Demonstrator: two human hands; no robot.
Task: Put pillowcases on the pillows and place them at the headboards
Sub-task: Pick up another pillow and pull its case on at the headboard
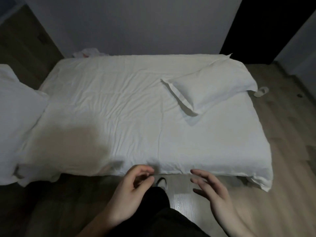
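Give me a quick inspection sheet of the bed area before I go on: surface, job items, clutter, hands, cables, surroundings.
Surface: bed covered by a white, creased sheet.
Job's things: one cased white pillow lies at an angle on the far right part of the bed, near that edge. More white bedding at the left edge of view; whether it is a pillow cannot be told.
Clutter: crumpled cloth past the bed's far left corner; small pale object on the floor to the right.
Hands: left hand loosely curled, empty; right hand open, empty; both above the bed's near edge.
Cables: nothing seen.
Surroundings: wood-look floor, plain wall behind.
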